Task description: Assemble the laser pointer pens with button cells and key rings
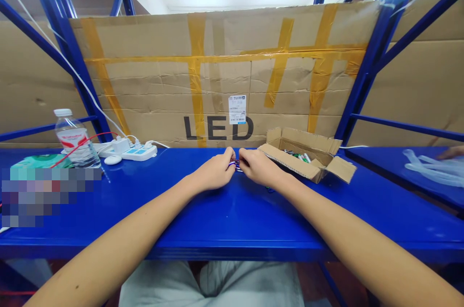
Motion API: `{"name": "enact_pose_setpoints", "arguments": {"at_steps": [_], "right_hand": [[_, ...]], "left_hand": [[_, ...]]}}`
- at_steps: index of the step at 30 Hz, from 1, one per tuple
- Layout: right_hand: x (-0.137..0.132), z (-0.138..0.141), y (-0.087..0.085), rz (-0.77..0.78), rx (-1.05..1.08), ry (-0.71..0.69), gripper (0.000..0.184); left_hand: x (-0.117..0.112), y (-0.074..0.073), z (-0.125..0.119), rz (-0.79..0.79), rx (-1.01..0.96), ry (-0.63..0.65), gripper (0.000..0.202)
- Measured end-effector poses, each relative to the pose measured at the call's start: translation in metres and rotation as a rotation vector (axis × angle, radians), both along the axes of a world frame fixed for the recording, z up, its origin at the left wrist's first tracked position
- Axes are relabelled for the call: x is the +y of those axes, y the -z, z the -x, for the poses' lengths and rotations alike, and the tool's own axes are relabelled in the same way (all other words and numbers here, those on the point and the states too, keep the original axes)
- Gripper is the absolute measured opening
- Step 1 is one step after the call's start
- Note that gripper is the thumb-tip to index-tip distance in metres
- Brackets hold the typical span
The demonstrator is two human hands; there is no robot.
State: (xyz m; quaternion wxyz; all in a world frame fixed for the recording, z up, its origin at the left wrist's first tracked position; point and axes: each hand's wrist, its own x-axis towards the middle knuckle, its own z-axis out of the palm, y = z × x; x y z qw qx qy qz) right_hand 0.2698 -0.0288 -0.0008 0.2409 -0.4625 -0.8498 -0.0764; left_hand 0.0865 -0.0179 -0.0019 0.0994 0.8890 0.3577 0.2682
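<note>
My left hand (214,170) and my right hand (259,166) meet over the middle of the blue shelf (232,215). Both are closed, fingertips pinched together on a small purplish metal piece (235,165) held between them. The piece is too small to name. Just right of my right hand stands an open cardboard box (306,154) with several small green and silver parts inside.
A water bottle (72,140), a white power strip (132,151) with plugs and a white mouse (112,159) sit at the left. A taped cardboard sheet marked LED (217,80) backs the shelf. Clear plastic gloves (435,167) lie far right, by another person's fingers (451,153).
</note>
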Motion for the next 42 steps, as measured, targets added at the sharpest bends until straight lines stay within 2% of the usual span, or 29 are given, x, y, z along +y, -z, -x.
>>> {"name": "enact_pose_setpoints", "arguments": {"at_steps": [4, 7, 11, 15, 17, 21, 25, 28, 32, 34, 38, 42], "right_hand": [[-0.003, 0.004, 0.0, 0.026, -0.071, 0.006, 0.009], [-0.005, 0.005, -0.002, 0.036, -0.079, 0.01, 0.011], [-0.002, 0.0, -0.005, 0.039, 0.034, 0.048, 0.013], [0.009, -0.013, -0.006, 0.04, 0.211, 0.122, 0.013], [0.015, -0.018, -0.004, 0.114, 0.317, 0.138, 0.015], [0.021, -0.02, -0.002, 0.377, 0.523, 0.086, 0.013], [0.017, -0.017, -0.004, 0.563, 0.569, -0.068, 0.015], [0.014, -0.016, -0.006, 0.518, 0.492, -0.212, 0.012], [0.012, -0.013, -0.005, 0.488, 0.515, -0.29, 0.02], [0.011, -0.011, -0.003, 0.462, 0.502, -0.282, 0.021], [0.007, -0.005, 0.001, 0.244, 0.331, -0.193, 0.023], [0.006, -0.003, 0.004, 0.12, 0.164, -0.146, 0.021]], "left_hand": [[0.002, 0.002, 0.0, 0.007, -0.037, 0.035, 0.008], [0.004, 0.003, 0.0, -0.005, -0.031, 0.0, 0.007], [0.014, 0.002, 0.002, 0.02, -0.097, -0.093, 0.007], [0.026, -0.003, 0.009, 0.16, -0.288, -0.092, 0.014], [0.029, -0.006, 0.012, 0.225, -0.366, -0.089, 0.016], [0.03, -0.009, 0.015, 0.276, -0.468, -0.062, 0.015], [0.025, -0.011, 0.012, 0.281, -0.521, 0.0, 0.015], [0.019, -0.012, 0.009, 0.28, -0.525, 0.057, 0.014], [0.014, -0.013, 0.006, 0.316, -0.518, 0.117, 0.015], [0.014, -0.012, 0.006, 0.316, -0.504, 0.122, 0.015], [0.017, -0.007, 0.006, 0.246, -0.489, 0.098, 0.013], [0.021, -0.002, 0.004, 0.207, -0.507, 0.104, 0.017]]}}
